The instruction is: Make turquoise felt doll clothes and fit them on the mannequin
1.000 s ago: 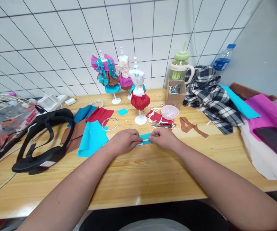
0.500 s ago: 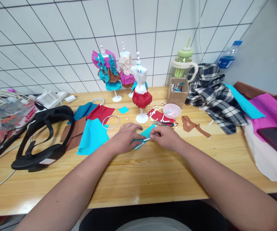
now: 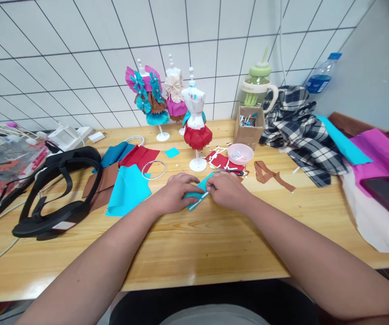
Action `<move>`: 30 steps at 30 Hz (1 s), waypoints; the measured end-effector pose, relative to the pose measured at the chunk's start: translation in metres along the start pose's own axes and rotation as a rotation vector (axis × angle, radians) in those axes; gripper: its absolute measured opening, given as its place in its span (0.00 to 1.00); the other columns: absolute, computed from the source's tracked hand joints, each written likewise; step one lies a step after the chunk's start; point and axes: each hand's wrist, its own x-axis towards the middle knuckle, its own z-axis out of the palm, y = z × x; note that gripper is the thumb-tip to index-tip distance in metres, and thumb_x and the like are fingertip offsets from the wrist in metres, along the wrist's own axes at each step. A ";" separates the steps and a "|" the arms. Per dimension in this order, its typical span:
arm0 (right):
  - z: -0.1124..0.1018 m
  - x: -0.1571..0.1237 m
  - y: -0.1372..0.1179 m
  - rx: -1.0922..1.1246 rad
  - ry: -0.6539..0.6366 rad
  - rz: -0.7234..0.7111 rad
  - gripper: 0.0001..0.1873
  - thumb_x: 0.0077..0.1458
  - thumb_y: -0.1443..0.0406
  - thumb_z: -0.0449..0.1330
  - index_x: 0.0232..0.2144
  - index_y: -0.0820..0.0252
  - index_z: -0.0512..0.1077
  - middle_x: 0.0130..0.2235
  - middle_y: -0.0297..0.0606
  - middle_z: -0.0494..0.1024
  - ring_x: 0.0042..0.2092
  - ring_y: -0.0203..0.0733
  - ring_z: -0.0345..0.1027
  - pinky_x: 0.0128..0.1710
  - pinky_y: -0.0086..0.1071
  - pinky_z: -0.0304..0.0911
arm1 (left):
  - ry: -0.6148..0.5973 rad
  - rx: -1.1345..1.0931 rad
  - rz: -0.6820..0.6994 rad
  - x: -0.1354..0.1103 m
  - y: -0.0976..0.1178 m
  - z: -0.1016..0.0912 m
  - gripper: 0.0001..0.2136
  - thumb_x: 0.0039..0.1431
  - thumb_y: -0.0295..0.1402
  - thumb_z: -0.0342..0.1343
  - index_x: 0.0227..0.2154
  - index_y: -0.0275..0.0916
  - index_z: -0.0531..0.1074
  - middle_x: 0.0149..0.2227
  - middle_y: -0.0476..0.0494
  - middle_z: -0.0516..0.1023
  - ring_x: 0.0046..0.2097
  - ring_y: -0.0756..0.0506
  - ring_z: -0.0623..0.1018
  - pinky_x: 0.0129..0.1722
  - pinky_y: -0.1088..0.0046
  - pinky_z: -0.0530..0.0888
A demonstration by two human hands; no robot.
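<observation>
Left hand [image 3: 176, 194], right hand [image 3: 226, 192] pinch turquoise piece [image 3: 199, 192] (knuckles up).

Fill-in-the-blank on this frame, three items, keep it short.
The left hand and right hand hold one blue paper piece; the mannequin behind them wears a ____ skirt.
The bowl beyond the right hand is ____.
The black headset lies on the person's ____ side.
Missing: red; pink; left.
</observation>
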 end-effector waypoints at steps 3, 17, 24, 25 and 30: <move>0.001 0.001 -0.001 -0.017 -0.004 -0.011 0.11 0.56 0.65 0.52 0.31 0.55 0.75 0.38 0.38 0.77 0.44 0.45 0.66 0.41 0.37 0.50 | 0.005 -0.026 0.003 0.001 -0.001 0.000 0.14 0.58 0.40 0.59 0.47 0.50 0.76 0.53 0.44 0.73 0.54 0.40 0.71 0.54 0.61 0.65; 0.003 0.003 -0.003 -0.139 0.010 -0.033 0.13 0.58 0.63 0.51 0.34 0.57 0.76 0.39 0.43 0.78 0.45 0.48 0.67 0.42 0.38 0.53 | 0.057 -0.051 -0.012 0.002 0.004 -0.003 0.09 0.56 0.39 0.60 0.39 0.44 0.75 0.50 0.43 0.72 0.52 0.42 0.70 0.53 0.62 0.65; 0.003 0.002 -0.003 -0.137 -0.008 -0.031 0.14 0.58 0.63 0.51 0.34 0.60 0.77 0.39 0.45 0.78 0.45 0.48 0.68 0.43 0.37 0.54 | 0.030 -0.034 0.046 0.001 0.004 -0.003 0.07 0.59 0.37 0.57 0.39 0.45 0.76 0.44 0.45 0.74 0.47 0.44 0.71 0.49 0.65 0.65; 0.003 0.001 -0.003 -0.139 -0.006 -0.032 0.14 0.58 0.64 0.51 0.33 0.59 0.77 0.39 0.45 0.78 0.45 0.48 0.68 0.43 0.37 0.54 | 0.018 -0.034 0.058 0.001 0.004 -0.002 0.08 0.60 0.37 0.56 0.41 0.46 0.77 0.43 0.45 0.74 0.46 0.44 0.71 0.49 0.66 0.66; 0.004 0.001 -0.003 -0.146 -0.001 -0.043 0.13 0.58 0.63 0.52 0.33 0.59 0.76 0.38 0.45 0.78 0.44 0.49 0.68 0.42 0.38 0.53 | -0.012 -0.006 0.102 0.000 0.001 0.001 0.10 0.62 0.36 0.55 0.43 0.51 0.78 0.42 0.45 0.75 0.45 0.45 0.72 0.48 0.66 0.66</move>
